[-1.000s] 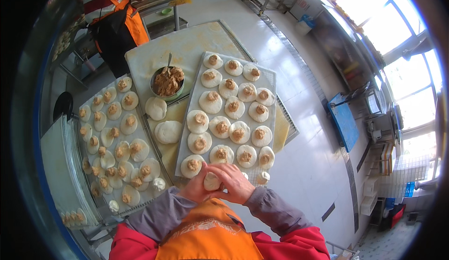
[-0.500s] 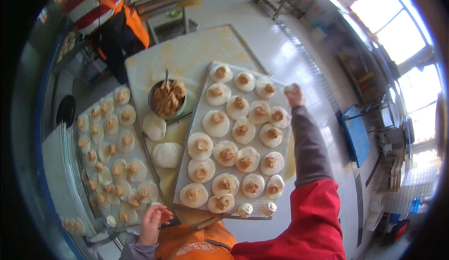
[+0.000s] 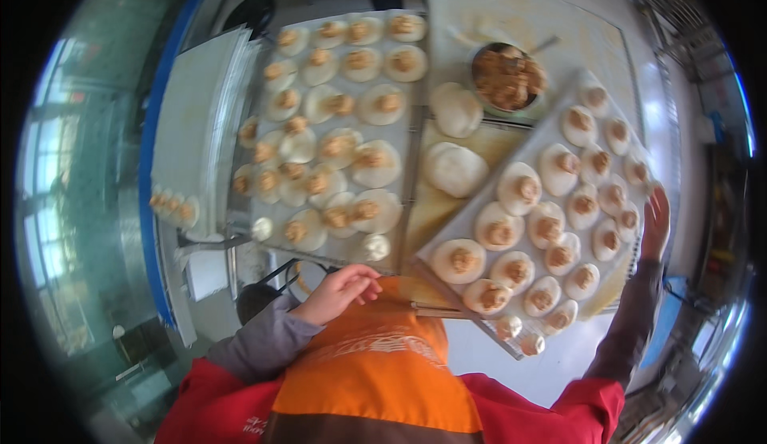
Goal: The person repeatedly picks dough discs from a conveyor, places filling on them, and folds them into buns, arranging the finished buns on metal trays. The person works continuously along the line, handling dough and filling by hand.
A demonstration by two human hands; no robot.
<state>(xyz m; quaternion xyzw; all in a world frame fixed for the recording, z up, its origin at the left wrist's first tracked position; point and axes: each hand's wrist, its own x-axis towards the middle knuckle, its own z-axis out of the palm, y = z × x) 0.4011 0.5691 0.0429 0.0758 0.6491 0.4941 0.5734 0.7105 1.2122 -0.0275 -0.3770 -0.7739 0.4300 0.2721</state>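
I see my right hand point(image 3: 657, 224) pressed flat, fingers extended, against the far right edge of the tilted tray point(image 3: 447, 240), which carries rows of round dough wrappers point(image 3: 519, 188) each topped with filling. My left hand point(image 3: 339, 290) hangs loosely curled and holds nothing, just off the tray's near left corner, above my orange apron point(image 3: 375, 364). Left of the tray, a second tray point(image 3: 407, 136) of filled wrappers lies flat on the bench point(image 3: 511, 8). Beyond the tilted tray sits a metal bowl point(image 3: 507, 76) of minced filling, with two plain dough pieces point(image 3: 455, 168) between the trays.
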